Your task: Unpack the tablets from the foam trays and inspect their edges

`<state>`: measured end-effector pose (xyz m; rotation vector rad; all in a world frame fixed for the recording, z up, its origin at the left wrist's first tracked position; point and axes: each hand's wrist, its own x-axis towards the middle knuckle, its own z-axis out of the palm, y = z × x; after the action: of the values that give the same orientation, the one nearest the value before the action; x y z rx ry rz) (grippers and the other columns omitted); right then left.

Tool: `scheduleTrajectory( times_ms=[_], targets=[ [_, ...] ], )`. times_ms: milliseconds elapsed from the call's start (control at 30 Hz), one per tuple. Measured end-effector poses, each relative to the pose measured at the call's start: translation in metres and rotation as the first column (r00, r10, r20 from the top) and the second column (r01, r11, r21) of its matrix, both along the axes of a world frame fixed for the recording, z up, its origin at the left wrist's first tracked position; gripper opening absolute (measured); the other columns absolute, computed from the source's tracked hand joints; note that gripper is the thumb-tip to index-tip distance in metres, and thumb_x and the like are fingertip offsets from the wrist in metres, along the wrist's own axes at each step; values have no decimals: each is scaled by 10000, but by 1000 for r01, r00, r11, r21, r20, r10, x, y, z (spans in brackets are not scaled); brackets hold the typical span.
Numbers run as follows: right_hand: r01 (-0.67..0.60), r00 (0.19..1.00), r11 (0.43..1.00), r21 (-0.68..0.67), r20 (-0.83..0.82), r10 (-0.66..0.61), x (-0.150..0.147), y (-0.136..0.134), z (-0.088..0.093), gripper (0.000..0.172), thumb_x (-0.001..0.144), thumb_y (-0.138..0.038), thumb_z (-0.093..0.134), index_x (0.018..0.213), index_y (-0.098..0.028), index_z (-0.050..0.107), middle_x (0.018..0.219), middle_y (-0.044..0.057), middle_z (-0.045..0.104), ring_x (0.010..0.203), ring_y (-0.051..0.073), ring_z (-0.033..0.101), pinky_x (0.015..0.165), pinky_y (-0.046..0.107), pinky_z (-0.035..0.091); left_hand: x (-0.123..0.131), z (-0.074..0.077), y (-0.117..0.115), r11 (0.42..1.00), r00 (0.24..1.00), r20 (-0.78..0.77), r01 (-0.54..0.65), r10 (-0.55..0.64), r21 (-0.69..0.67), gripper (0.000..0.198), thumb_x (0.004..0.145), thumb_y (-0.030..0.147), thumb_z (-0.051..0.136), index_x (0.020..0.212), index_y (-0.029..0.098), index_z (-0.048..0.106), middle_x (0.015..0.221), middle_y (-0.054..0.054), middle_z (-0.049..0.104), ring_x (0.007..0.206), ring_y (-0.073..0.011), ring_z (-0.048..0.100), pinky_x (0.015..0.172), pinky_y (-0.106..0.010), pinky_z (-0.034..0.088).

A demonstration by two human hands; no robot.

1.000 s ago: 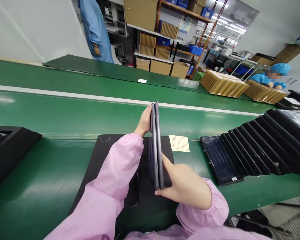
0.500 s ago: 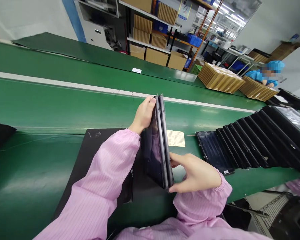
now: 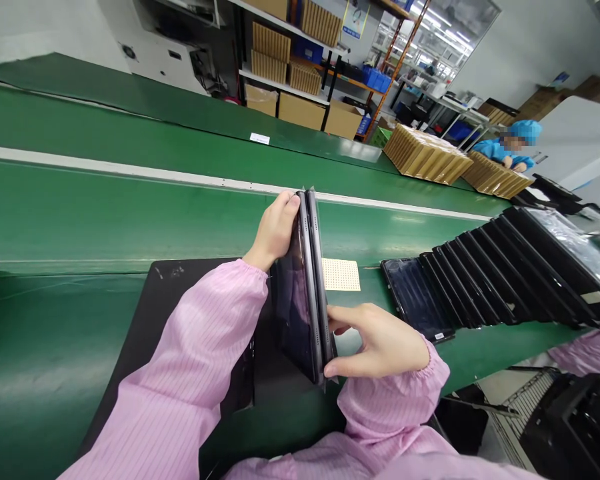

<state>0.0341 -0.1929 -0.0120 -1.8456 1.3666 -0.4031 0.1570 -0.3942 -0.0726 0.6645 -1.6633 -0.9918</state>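
Two dark tablets [image 3: 310,287] stand on edge, side by side, above a black mat [image 3: 175,280]. My left hand [image 3: 275,230] grips their far upper end, thumb over the top edge. At the near end, my right hand [image 3: 375,340] has its thumb and fingers closed on the right-hand tablet's side. Clear film sticks out at the tablets' corners. Another dark flat panel [image 3: 243,377] lies on the mat, mostly hidden by my left sleeve. Beyond the tablets, a cream sheet of small dots [image 3: 341,275] rests on the green bench.
To the right, a leaning row of black panels [image 3: 480,267] lies on the green bench [image 3: 55,333]. Stacks of brown cardboard dividers [image 3: 425,153] stand at the back, where a co-worker in blue [image 3: 513,150] is. A white label [image 3: 259,139] lies on the far strip.
The view has shifted a little, so everything sits slightly further left. Both hands keep their hold on the tablets, with hardly any other movement.
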Motion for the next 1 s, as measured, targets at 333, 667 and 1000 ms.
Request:
scheduleTrajectory(
  times_ms=[333, 667, 1000],
  targets=[
    [56, 995, 993, -101, 88, -47, 0, 3, -4, 247, 806, -335, 799, 960, -183, 681, 942, 52, 797, 854, 216, 762, 778, 282, 557, 0, 16, 18, 992, 994, -35, 105, -108, -69, 540, 874, 762, 327, 768, 245, 441, 678, 24, 450, 637, -174, 451, 651, -330, 363],
    [591, 644, 805, 58, 567, -514, 10, -37, -69, 423, 702, -557, 810, 965, -236, 729, 939, 43, 769, 978, 219, 711, 935, 367, 536, 3, 30, 34, 941, 859, -405, 339, -313, -8, 616, 720, 852, 484, 689, 237, 505, 638, 8, 438, 620, -178, 404, 632, -334, 360],
    [649, 355, 719, 248, 737, -575, 63, -16, -131, 751, 548, -932, 632, 698, -196, 655, 588, 23, 666, 564, 191, 634, 590, 320, 538, 32, 65, 64, 871, 719, -666, 442, -201, 215, 647, 757, 848, 465, 638, 221, 567, 627, -19, 542, 654, -167, 538, 708, -342, 517]
  ],
)
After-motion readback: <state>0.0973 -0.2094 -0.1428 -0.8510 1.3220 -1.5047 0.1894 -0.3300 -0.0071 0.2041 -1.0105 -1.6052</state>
